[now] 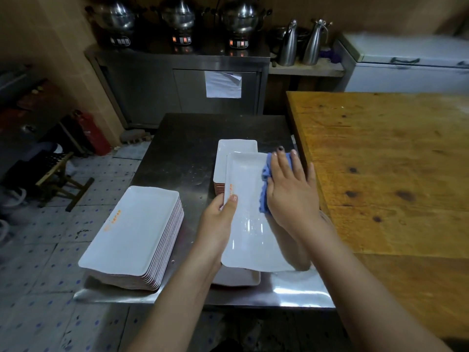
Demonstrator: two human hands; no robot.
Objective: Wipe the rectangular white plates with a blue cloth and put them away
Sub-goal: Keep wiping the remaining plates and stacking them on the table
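Observation:
A rectangular white plate (247, 224) is lifted over the steel table, and my left hand (220, 212) grips its left edge with the thumb on top. My right hand (289, 186) lies flat, fingers straight, pressing a blue cloth (265, 184) onto the plate's right side. Most of the cloth is hidden under that hand. Behind the held plate sits a stack of white plates (228, 158). Another plate (236, 278) lies under the held one near the table's front edge. A tall stack of white plates (134, 235) stands at the front left of the table.
The steel table (185, 148) butts against a wooden table (393, 174) on the right. Behind stand a steel cabinet (177, 85) with pots, two steel jugs (299, 44) and a white chest freezer (411, 64). A folding stool (58, 179) and a red cylinder (91, 133) are on the tiled floor at left.

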